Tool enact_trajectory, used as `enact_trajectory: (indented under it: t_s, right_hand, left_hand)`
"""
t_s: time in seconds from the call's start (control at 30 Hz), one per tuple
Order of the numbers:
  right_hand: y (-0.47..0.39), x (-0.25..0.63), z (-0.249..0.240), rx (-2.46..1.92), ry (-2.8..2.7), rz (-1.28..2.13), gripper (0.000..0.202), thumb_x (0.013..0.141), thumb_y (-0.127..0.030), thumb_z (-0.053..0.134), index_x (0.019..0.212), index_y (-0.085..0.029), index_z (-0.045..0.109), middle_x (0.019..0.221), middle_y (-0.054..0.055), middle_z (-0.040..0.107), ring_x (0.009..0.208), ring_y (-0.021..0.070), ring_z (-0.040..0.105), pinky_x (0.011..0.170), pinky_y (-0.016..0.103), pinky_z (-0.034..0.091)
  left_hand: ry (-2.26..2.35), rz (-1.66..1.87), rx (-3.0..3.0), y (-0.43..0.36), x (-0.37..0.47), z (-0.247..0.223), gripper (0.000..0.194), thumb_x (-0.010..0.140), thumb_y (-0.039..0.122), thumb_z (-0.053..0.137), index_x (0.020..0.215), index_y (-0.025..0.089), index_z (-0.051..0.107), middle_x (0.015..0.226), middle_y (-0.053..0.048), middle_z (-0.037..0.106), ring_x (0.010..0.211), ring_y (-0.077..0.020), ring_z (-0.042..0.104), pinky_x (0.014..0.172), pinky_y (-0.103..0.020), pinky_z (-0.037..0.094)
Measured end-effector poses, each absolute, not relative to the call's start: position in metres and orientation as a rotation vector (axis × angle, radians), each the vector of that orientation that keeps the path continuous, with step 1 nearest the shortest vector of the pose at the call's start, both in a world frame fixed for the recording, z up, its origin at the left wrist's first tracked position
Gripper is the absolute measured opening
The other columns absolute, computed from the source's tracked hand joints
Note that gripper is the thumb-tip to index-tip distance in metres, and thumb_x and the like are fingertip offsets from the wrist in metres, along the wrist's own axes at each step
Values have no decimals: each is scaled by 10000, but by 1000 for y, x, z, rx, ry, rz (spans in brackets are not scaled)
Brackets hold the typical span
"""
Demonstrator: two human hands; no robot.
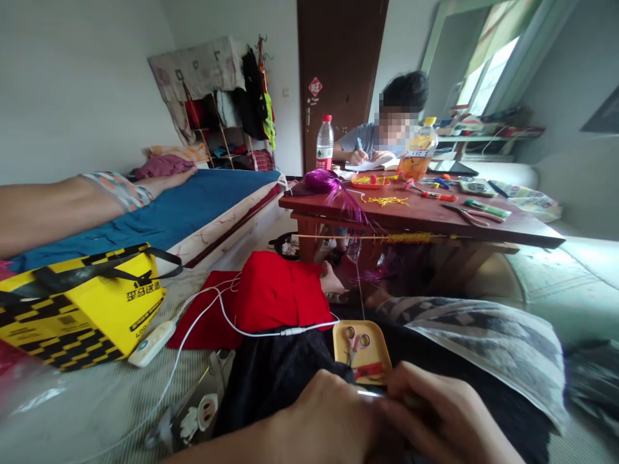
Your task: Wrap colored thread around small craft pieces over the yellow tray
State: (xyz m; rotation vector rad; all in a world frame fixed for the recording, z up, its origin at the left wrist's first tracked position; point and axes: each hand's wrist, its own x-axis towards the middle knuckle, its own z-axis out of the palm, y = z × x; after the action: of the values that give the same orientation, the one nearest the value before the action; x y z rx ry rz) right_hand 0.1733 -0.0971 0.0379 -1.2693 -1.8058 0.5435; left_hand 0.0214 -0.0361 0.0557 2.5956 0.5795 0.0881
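Observation:
At the bottom centre my left hand is closed, its back to the camera, and its fingertips are hidden. My right hand is beside it with bent fingers closed on something dark that I cannot make out. A small shiny piece shows between the two hands. Just beyond them a yellow tray lies on the dark cloth over the lap, holding scissors and a small red item.
A red-brown table ahead bears bottles, purple strands, yellow pieces and pliers. Behind it a person writes. At left are a yellow bag, a white cable and another person's leg on a bed.

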Motion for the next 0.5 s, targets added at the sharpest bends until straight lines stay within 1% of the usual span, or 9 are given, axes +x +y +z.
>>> enact_trajectory:
  t_s: [0.07,0.1,0.17,0.23,0.3,0.4,0.5]
  right_hand:
    - [-94,171,29,-1369,-1520,1007,275,758,-361,601,586,-181,485,504,-43,446,451,78,385,413,177,297]
    - [-93,168,22,-1354,-1337,1224,340,737,-441,608,575,-179,463,503,-49,415,457,76,356,415,181,284]
    - [-92,161,4,-1247,-983,1492,438,668,-543,637,554,-181,418,494,-66,362,448,59,290,412,181,247]
    - [-95,154,-13,-1155,-745,1613,484,612,-560,679,536,-186,382,457,-91,311,416,37,217,394,175,186]
    - [-99,149,-26,-1120,-607,1669,491,606,-530,705,529,-188,361,428,-109,275,395,23,163,384,174,131]
    - [-104,146,-35,-1102,-523,1690,464,639,-490,704,539,-184,370,411,-114,277,388,19,147,385,176,102]
    - [-103,145,-39,-1082,-515,1666,453,648,-468,705,533,-179,377,398,-106,314,386,18,171,384,176,106]
  left_hand:
    - [546,-161,2666,-41,24,53,97,751,266,563,753,196,628,620,11,651,509,-143,599,402,-189,297]
    - [575,-253,2692,-44,25,49,119,735,293,588,728,186,640,585,-1,650,482,-157,599,392,-195,300]
    - [650,-325,2743,-50,24,37,242,734,403,596,734,169,656,545,-32,653,459,-196,609,395,-216,335]
    - [702,-278,2784,-57,20,21,418,771,549,499,722,164,652,521,-51,652,440,-218,616,406,-234,369]
    - [718,-202,2810,-64,15,6,555,786,645,372,679,165,630,491,-53,641,410,-213,610,399,-234,379]
    - [678,-132,2827,-71,11,-4,629,784,687,277,666,163,606,486,-55,641,399,-209,611,380,-229,383]
    - [633,-163,2847,-72,12,-2,621,782,684,290,676,158,603,502,-65,653,400,-215,615,376,-236,398]
